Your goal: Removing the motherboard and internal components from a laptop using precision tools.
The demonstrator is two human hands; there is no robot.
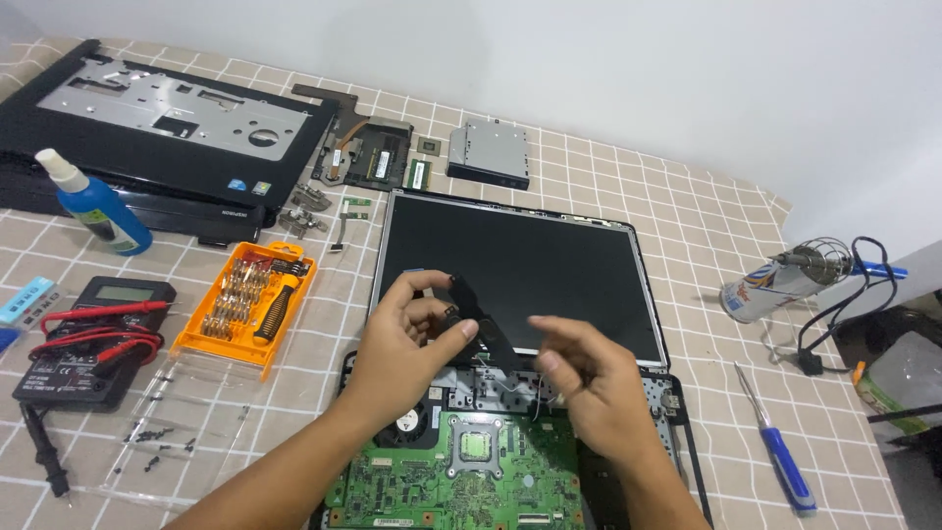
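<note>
Here, a table (687, 226) under a checked beige cloth bears, at far left, a black laptop palm-rest shell (162, 132) turned underside up. Centre, a bare laptop screen panel (530, 265) lies flat, touching the opened laptop base (491, 461) with its green motherboard exposed. Further back lie a smaller circuit board with heat pipe (368, 152) and a grey optical drive (491, 152). An orange screwdriver-bit case (245, 304) lies left of the screen; a black multimeter (93, 339) with red leads lies further left, behind it a blue bottle (98, 206).

The left hand (407, 344) pinches a small black speaker part (476, 319), thumb and fingers closed on it, above the junction of screen and base. The right hand (589, 378) hovers just beside it, fingers curled together on a thin wire (525, 378). A blue-handled screwdriver (780, 451) lies right; loose screws (152, 437) lie at lower left.
</note>
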